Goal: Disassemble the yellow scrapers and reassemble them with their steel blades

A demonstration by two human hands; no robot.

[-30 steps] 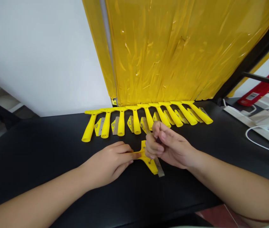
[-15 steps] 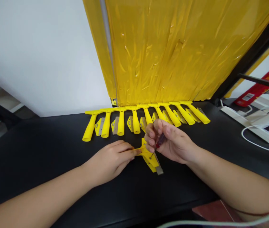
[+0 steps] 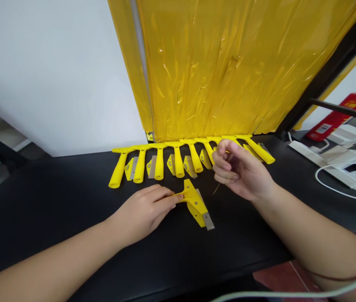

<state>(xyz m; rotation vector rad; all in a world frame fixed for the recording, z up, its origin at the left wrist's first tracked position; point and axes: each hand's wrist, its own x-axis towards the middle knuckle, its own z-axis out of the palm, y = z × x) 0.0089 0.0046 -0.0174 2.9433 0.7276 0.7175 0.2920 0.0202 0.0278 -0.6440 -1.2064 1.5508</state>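
Evidently, the yellow scraper point(image 3: 197, 201) is steadied over the middle of the worktop point(image 3: 71, 188) by the left hand point(image 3: 153, 207), whose fingers are wrapped around the handle, most of which is hidden. By this grip the wide head is presented toward the right, so that its screws point(image 3: 196, 203) are left uncovered and facing up; a metal blade point(image 3: 208, 221) is seen poking out past one end of the head. Whether the head is touching the worktop cannot be told. In the right hand point(image 3: 244, 170), fingers curled, a screwdriver point(image 3: 216, 189) seems to be grasped: only its thin shaft is visible below the fingers, its tip held apart from the scraper, and its grip is concealed. Behind, yellow handles point(image 3: 139, 167) are laid side by side in a row along the yellow sheet point(image 3: 197, 75), with small yellow plates point(image 3: 129, 168) set in the gaps between them, probably so that each set is kept together and within reach. At the right, a white power strip point(image 3: 338, 173) and a red bottle point(image 3: 338, 111) are placed apart from the row, presumably to leave working room.
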